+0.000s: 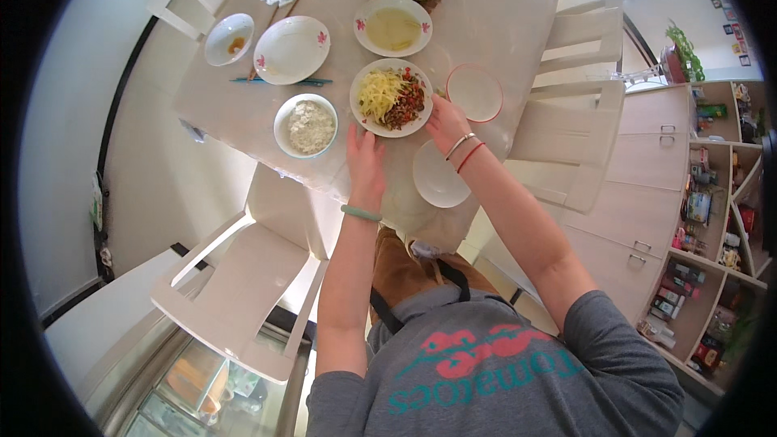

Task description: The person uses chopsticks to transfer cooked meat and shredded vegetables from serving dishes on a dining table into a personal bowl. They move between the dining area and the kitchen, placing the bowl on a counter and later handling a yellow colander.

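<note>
The left hand lies flat on the table with fingers open and straight, its fingertips touching the near rim of the plate of shredded potato and dark stir-fry. The right hand touches the right rim of this plate, fingers bent at it, but I cannot tell if they grip. The plate stands near the table's near edge, between the rice bowl and a red-rimmed bowl; a white bowl sits at the edge under the right wrist.

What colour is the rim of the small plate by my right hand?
Red, on a white plate, seen in the head view.
</note>
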`<state>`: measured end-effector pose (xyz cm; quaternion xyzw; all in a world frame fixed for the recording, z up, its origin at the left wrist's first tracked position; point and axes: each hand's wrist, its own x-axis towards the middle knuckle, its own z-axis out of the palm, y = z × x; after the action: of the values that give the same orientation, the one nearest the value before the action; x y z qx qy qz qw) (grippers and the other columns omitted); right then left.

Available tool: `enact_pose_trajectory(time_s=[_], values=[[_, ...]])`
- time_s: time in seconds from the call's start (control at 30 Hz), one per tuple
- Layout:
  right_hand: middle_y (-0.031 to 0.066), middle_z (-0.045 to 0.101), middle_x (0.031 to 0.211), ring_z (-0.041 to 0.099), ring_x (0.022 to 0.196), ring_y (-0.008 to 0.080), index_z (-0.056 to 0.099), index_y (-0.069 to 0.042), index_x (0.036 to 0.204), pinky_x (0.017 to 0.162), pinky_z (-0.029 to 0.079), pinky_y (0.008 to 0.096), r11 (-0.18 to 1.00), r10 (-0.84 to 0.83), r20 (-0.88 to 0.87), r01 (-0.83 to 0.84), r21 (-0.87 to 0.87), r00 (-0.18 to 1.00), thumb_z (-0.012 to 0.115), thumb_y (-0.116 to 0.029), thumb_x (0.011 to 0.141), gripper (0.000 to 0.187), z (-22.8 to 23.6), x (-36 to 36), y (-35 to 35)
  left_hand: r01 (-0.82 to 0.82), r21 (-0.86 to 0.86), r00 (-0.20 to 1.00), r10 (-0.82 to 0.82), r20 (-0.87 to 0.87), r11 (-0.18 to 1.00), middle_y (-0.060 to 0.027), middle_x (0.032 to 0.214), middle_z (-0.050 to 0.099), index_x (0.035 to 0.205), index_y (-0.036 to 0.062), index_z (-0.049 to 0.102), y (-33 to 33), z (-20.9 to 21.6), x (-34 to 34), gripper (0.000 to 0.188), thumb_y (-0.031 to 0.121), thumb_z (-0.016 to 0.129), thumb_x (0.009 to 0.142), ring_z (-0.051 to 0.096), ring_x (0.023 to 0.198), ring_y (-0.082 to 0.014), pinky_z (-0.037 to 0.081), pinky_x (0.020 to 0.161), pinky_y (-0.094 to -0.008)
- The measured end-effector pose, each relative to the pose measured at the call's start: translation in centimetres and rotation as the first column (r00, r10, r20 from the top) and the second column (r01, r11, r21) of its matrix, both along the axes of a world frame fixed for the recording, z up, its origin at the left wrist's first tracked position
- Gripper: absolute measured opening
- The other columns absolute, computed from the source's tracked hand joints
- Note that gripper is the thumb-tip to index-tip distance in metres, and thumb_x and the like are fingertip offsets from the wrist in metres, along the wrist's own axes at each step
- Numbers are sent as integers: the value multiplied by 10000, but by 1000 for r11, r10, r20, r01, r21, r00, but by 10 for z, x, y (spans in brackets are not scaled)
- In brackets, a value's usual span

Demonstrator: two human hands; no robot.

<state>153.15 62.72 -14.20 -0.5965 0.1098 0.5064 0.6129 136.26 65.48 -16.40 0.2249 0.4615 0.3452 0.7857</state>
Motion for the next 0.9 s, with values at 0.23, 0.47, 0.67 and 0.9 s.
enact_pose_trajectory(time_s=[0.23, 0.47, 0.67, 0.9], values=[[98, 601, 1171, 577, 1072, 211, 529, -5, 1225, 938, 466, 359, 995, -97, -124, 98, 2, 988, 480, -223, 990, 325, 0, -1, 8, 38, 79, 976, -21, -216, 996, -144, 1269, 502, 1446, 60, 310, 15, 5, 13, 479, 47, 417, 980, 625, 982, -208, 583, 728, -331], [145, 595, 1168, 599, 1063, 251, 500, 33, 1238, 891, 507, 379, 999, -12, -98, 16, 35, 995, 443, -30, 942, 309, -3, 1, 4, -25, 205, 950, 87, -299, 978, -165, 1159, 557, 1336, 14, 385, 12, 5, 18, 453, -7, 490, 895, 642, 951, -245, 614, 725, -360], [147, 581, 1163, 608, 1035, 255, 443, 61, 1245, 871, 538, 367, 993, 62, 82, -69, 94, 995, 425, 121, 840, 410, 7, -1, -13, -133, 242, 948, 195, -254, 961, -172, 1149, 552, 1336, 24, 385, -8, 36, 17, 476, -9, 517, 880, 633, 965, -242, 616, 737, -359], [105, 607, 1154, 620, 1012, 195, 468, 61, 1277, 870, 535, 327, 903, 303, 211, -351, 250, 929, 483, 99, 834, 445, 85, -28, -79, -238, 279, 943, 290, -164, 930, -180, 1178, 566, 1341, 31, 375, -79, 112, -28, 461, 8, 505, 899, 634, 980, -231, 603, 772, -358]])
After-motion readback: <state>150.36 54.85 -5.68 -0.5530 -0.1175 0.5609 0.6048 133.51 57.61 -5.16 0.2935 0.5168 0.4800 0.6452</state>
